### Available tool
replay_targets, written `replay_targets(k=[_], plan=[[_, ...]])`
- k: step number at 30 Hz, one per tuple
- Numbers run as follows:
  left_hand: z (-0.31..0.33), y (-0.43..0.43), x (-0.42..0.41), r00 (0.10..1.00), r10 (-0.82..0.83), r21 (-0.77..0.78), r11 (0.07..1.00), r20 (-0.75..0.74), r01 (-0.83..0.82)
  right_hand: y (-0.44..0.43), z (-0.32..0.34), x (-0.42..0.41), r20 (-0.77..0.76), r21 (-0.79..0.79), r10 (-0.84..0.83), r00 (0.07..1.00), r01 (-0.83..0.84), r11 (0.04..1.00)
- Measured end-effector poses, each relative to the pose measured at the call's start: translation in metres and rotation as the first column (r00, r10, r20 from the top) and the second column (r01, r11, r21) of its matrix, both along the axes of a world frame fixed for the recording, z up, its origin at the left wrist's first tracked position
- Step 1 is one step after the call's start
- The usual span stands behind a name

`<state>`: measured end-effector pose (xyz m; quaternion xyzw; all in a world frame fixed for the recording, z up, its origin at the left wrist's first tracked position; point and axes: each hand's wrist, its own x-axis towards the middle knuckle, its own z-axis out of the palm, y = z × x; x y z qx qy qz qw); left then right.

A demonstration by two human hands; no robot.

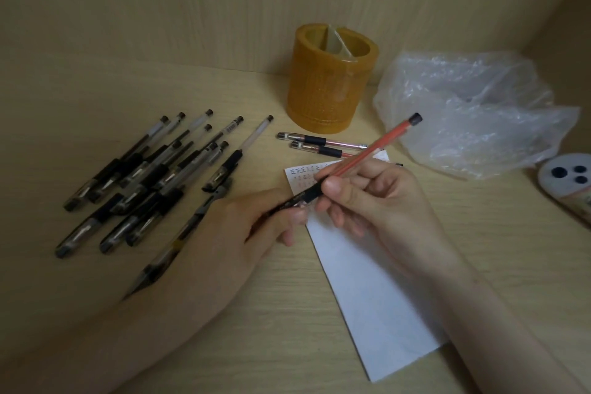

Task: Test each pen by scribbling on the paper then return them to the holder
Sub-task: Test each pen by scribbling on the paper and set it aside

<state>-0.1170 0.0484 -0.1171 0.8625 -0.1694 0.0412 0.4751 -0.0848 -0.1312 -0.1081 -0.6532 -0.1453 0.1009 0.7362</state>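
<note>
A red pen (377, 147) with a black end plug slants up to the right above a white paper strip (367, 281). My right hand (367, 198) grips the pen's black grip section. My left hand (252, 227) pinches the pen's tip end, where a clear cap seems to sit. Rows of small written marks fill the paper's far end (300, 174). The amber pen holder (332, 80) stands behind, with nothing visible in its compartments. Two red pens (323, 145) lie capped between holder and paper. Several black pens (153, 182) lie in a pile at the left.
A crumpled clear plastic bag (473, 112) lies to the right of the holder. A white round object with dark holes (566, 179) sits at the right edge. A wooden back wall rises close behind the holder.
</note>
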Motion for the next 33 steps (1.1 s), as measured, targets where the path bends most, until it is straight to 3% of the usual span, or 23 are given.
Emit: replay_targets(k=[7,12,16,19,22,27,30,33], plan=[[-0.006,-0.001,-0.001,0.997,0.069,0.050,0.996,0.038,-0.071,0.003,-0.006,-0.003,0.019,-0.040,-0.046,0.999,0.047,0.998],[0.004,-0.007,-0.004,1.000,0.007,0.067,0.998,0.023,-0.008,0.008,-0.005,-0.005,-0.017,-0.043,-0.077,0.997,0.076,0.996],[0.007,-0.001,0.003,0.989,0.016,0.244,0.968,0.150,-0.052,0.008,0.001,0.004,-0.137,-0.019,-0.213,0.967,0.213,0.977],[0.012,0.014,0.005,0.951,0.135,0.408,0.880,0.278,-0.245,-0.005,0.001,0.014,-0.309,0.046,-0.287,0.907,0.316,0.948],[0.023,0.026,0.000,0.928,0.242,0.515,0.778,0.282,-0.359,-0.013,-0.003,0.022,-0.445,0.118,-0.252,0.860,0.335,0.935],[0.017,0.041,0.002,0.910,0.262,0.598,0.689,0.322,-0.410,-0.016,0.008,0.038,-0.484,0.153,-0.165,0.859,0.269,0.951],[0.010,0.036,0.004,0.914,0.324,0.694,0.599,0.246,-0.399,-0.017,0.017,0.041,-0.484,0.164,-0.135,0.865,0.241,0.957],[0.010,0.034,0.007,0.942,0.260,0.791,0.520,0.212,-0.322,-0.019,0.016,0.038,-0.449,0.136,-0.144,0.882,0.226,0.965]])
